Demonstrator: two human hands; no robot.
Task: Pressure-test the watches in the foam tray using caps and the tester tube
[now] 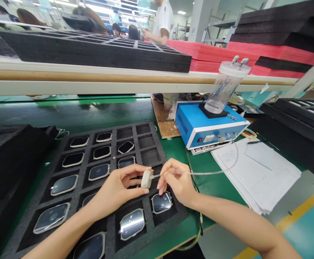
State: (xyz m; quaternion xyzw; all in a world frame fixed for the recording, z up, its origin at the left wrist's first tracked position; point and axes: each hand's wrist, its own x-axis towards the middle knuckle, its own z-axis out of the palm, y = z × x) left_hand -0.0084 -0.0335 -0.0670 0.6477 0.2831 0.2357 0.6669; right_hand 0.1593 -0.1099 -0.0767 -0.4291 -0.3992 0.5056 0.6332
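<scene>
My left hand (121,185) pinches a pale beige smartwatch case (146,179) between thumb and fingers, turned so that one narrow side faces right. In my right hand (177,181) is a thin clear tube (205,173), gripped near its end. The tube's small tip (152,176) meets the side of the case; whether it presses in, I cannot tell. Both hands are above a black foam tray (111,203), whose compartments hold several square-faced smartwatches. One smartwatch (161,202) lies just below my right fingers, and another smartwatch (132,223) sits to its left.
The tube runs to a blue machine (213,122) carrying a clear cylinder (223,90). Printed sheets (256,172) lie at right. Black foam stacks stand left (8,180) and right (289,136). A shelf edge (92,87) crosses behind, bearing foam trays. A person (164,21) stands beyond.
</scene>
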